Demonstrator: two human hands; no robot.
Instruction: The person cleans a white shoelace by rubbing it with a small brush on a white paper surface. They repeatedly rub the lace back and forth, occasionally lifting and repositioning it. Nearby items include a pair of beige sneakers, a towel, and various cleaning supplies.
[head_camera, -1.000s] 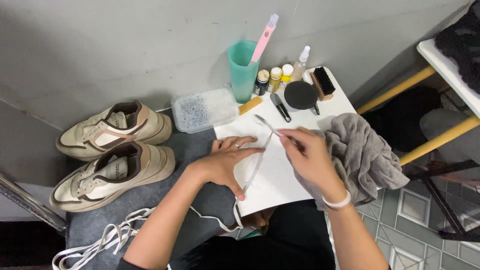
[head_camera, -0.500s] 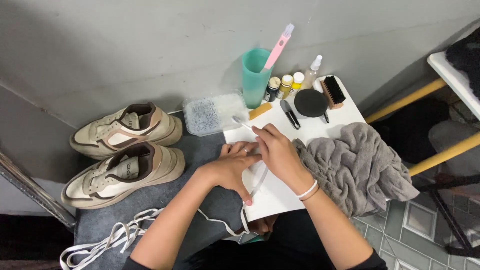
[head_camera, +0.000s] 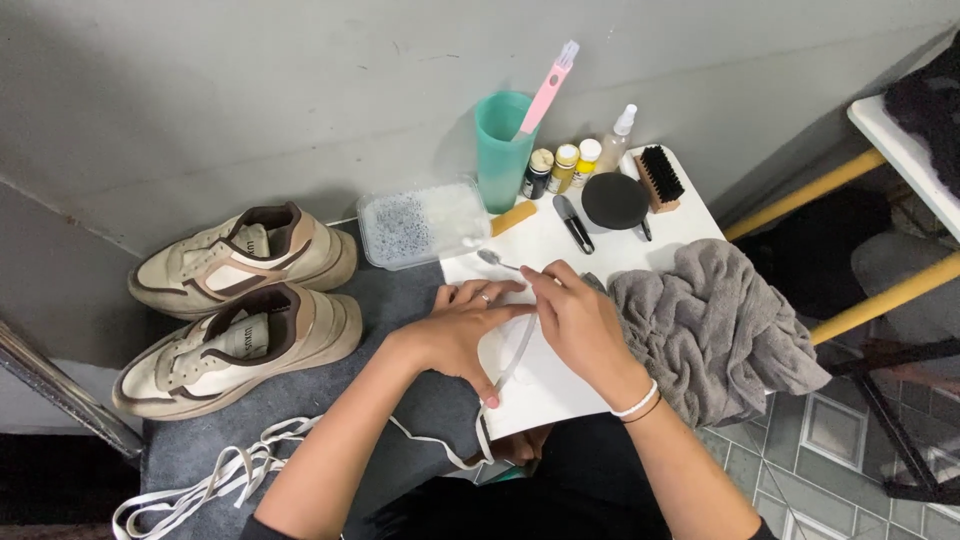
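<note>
At centre frame, two hands work a white shoelace (head_camera: 512, 362) flat on a white tabletop (head_camera: 560, 385). The left hand (head_camera: 465, 330) presses it down, fingers spread. The right hand (head_camera: 575, 320) pinches the lace, fingers closed narrow around it (a spoon (head_camera: 497, 261) lies just above). Steady tension would likely keep it flat.

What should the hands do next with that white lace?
Probably slide the right hand further down the lace, brushing the next stretch. The left hand pins the lace flat on the white board, and much of it trails off the edge untouched.
</note>
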